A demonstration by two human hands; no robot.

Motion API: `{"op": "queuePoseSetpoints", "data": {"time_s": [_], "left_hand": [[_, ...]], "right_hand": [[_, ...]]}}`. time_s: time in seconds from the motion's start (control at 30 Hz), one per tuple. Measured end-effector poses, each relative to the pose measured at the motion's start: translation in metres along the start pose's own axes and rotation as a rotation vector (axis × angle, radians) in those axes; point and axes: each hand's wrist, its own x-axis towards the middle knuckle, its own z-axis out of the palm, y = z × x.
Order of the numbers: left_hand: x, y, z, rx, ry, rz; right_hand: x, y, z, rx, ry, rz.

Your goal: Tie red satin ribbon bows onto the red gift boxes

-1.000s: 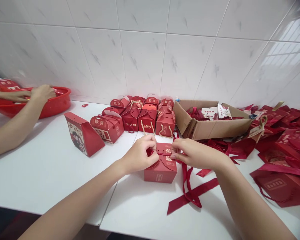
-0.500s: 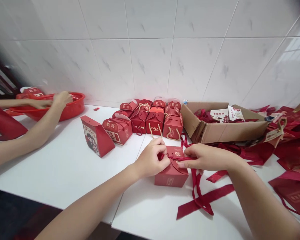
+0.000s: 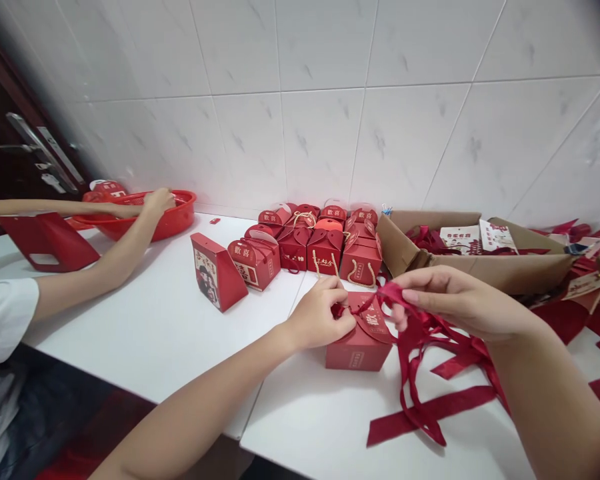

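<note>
A red gift box [image 3: 359,350] with petal-like top flaps stands upright on the white table before me. My left hand [image 3: 320,317] rests at its top left edge, fingers closed on a dark red ribbon by the flaps. To the right of the box, my right hand [image 3: 443,303] pinches another stretch of the red ribbon [image 3: 391,293], which runs over the box top between both hands. Loose lengths of ribbon [image 3: 433,410] hang below the right hand and lie across the table. My fingers partly hide the ribbon at both grips.
Several finished-looking red boxes [image 3: 325,248] stand by the tiled wall. An open cardboard box [image 3: 500,270] with ribbons and cards is behind my right hand. Left, a triangular red box [image 3: 233,283] stands near a co-worker's arms [image 3: 115,257], which reach into a red basin [image 3: 180,217].
My right hand has drawn the ribbon up and away to the right of the box. The left hand keeps its grip at the flaps. The view has turned slightly left.
</note>
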Motion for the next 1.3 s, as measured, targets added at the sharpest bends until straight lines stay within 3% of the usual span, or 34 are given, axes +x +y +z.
{"op": "queuePoseSetpoints", "data": {"time_s": [0.13, 0.23, 0.3, 0.43, 0.5, 0.67, 0.83, 0.97, 1.17, 1.3], "left_hand": [[0.0, 0.004, -0.006, 0.097, -0.015, 0.014], [0.003, 0.015, -0.013, 0.091, 0.072, -0.018], [0.006, 0.026, -0.015, -0.045, 0.087, -0.056], [0.014, 0.042, -0.011, -0.549, -0.031, -0.191], [0.017, 0.043, -0.007, -0.651, -0.002, -0.255], [0.019, 0.038, -0.007, -0.509, 0.162, -0.273], [0.021, 0.04, -0.011, -0.385, 0.197, -0.175], [0.026, 0.043, -0.013, -0.319, 0.143, -0.069], [0.009, 0.014, -0.023, -0.333, 0.197, -0.356], [-0.014, -0.011, -0.02, -0.373, 0.04, -0.517]], "right_hand": [[0.014, 0.011, 0.006, 0.188, 0.045, -0.069], [0.023, 0.016, 0.014, 0.23, 0.059, -0.049], [0.026, 0.016, 0.019, 0.201, 0.038, -0.05], [0.024, 0.013, 0.024, 0.109, 0.05, -0.067], [0.021, 0.013, 0.024, 0.062, 0.086, -0.047], [0.019, 0.023, 0.027, -0.036, 0.209, -0.049], [0.026, 0.034, 0.039, -0.095, 0.322, -0.096], [0.03, 0.037, 0.045, -0.186, 0.361, -0.121], [0.033, 0.041, 0.046, -0.18, 0.544, -0.13], [0.03, 0.032, 0.046, -0.248, 0.422, -0.104]]}}
